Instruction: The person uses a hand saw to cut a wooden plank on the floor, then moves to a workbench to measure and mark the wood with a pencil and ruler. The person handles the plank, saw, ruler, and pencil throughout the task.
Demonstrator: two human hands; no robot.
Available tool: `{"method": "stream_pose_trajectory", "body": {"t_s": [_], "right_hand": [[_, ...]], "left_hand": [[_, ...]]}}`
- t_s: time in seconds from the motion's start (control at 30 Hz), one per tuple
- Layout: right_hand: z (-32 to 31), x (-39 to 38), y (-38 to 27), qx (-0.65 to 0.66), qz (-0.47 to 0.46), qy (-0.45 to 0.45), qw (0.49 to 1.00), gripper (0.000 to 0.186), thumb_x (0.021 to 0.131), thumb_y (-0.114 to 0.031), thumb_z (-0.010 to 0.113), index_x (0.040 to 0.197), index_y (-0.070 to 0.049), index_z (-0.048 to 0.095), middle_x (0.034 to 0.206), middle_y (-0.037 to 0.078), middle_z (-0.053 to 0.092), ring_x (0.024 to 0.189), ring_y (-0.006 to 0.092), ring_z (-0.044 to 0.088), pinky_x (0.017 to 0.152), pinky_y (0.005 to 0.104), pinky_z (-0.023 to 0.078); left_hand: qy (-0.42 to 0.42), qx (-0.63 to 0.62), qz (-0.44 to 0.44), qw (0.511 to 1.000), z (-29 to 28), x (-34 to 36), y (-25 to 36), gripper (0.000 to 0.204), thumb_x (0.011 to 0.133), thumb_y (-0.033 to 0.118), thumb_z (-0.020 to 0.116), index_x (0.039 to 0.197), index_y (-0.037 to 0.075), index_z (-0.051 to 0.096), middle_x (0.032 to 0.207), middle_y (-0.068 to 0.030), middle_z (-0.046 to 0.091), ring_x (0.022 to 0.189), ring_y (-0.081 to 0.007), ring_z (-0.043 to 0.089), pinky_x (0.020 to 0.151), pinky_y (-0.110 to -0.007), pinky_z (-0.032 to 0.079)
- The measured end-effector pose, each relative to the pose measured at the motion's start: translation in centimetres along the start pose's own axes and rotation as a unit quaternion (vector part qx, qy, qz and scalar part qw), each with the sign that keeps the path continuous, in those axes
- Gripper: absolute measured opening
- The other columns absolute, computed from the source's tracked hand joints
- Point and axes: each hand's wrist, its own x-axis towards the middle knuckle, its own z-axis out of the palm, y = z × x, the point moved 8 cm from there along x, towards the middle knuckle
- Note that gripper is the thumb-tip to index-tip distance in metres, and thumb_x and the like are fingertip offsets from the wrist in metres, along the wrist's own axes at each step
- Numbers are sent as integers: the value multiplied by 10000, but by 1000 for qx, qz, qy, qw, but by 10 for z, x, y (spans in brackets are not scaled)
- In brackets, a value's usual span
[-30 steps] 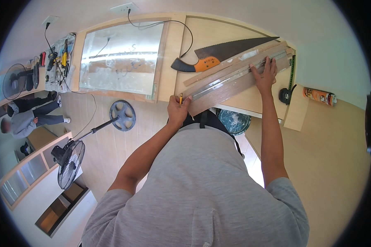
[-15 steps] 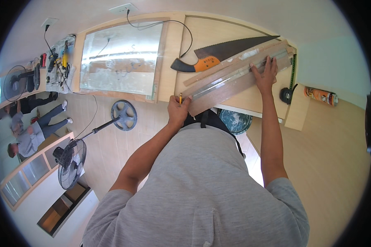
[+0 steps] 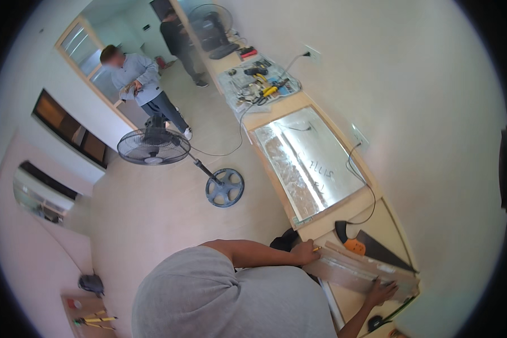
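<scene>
At the lower right, a brown wooden board (image 3: 343, 275) lies slanted on the light wood counter, with a shiny metal strip along it and a thinner wood strip beside it. My left hand (image 3: 305, 253) is closed around a yellow pencil (image 3: 318, 248) at the board's near-left end. Farther along, my right hand (image 3: 382, 293) rests on the board with its fingers spread. Just beyond the boards is a hand saw (image 3: 382, 251) with an orange and black handle. A black tape measure (image 3: 376, 322) sits by my right forearm.
A reflective panel (image 3: 307, 160) lies on the counter, a black cord (image 3: 372, 194) running past it. Tools (image 3: 262, 81) are spread on plastic farther along. On the floor stands a pedestal fan (image 3: 155, 146). Two people (image 3: 143, 73) stand in the background, one in grey and one in black.
My view has swung left and up toward the room, so the counter and both hands now appear at the lower right. Both hands remain at the board, the pencil still in my left.
</scene>
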Motion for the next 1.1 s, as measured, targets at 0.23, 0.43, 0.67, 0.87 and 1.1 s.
{"method": "stream_pose_trajectory", "body": {"t_s": [0.23, 0.43, 0.67, 0.87, 1.1], "right_hand": [[-8, -2, -10, -61, 72, -71, 993, 892, 909, -577, 684, 1603, -133, 342, 1670, 181, 255, 1513, 381, 284, 1183, 551, 319], [-5, 2, -12, -142, 100, -75, 982, 896, 912, -679, 623, 1613, -206, 326, 1683, 108, 240, 1510, 356, 286, 1124, 575, 386], [10, 5, 0, -152, 95, -68, 981, 915, 919, -728, 567, 1613, -183, 325, 1688, 120, 216, 1510, 376, 270, 1130, 588, 366], [6, 2, -2, -96, 58, -48, 993, 925, 927, -705, 579, 1612, -140, 321, 1679, 171, 219, 1520, 388, 253, 1170, 564, 321], [-2, 0, -5, -75, 81, -63, 992, 930, 905, -733, 584, 1603, -165, 350, 1678, 173, 236, 1517, 386, 276, 1145, 587, 349]], "left_hand": [[-37, 17, -3, 999, -3, 0, 4, 673, 807, 475, 741, 1208, -47, 599, 1168, -268, 696, 1109, -383, 687, 928, -462, 544], [-54, 29, 9, 998, -10, -5, 12, 663, 819, 475, 731, 1200, -51, 592, 1147, -269, 695, 1092, -393, 686, 911, -472, 547], [-40, 31, 6, 999, -13, -7, 15, 678, 785, 464, 770, 1189, -57, 612, 1159, -267, 703, 1103, -382, 691, 922, -459, 553], [-28, 37, 15, 999, -11, -4, 8, 627, 805, 448, 757, 1160, -53, 630, 1143, -272, 704, 1090, -391, 691, 907, -470, 552], [-27, 52, 45, 997, -6, 1, -1, 588, 890, 503, 691, 1117, -36, 628, 1075, -249, 709, 1029, -403, 695, 870, -487, 548]]}}
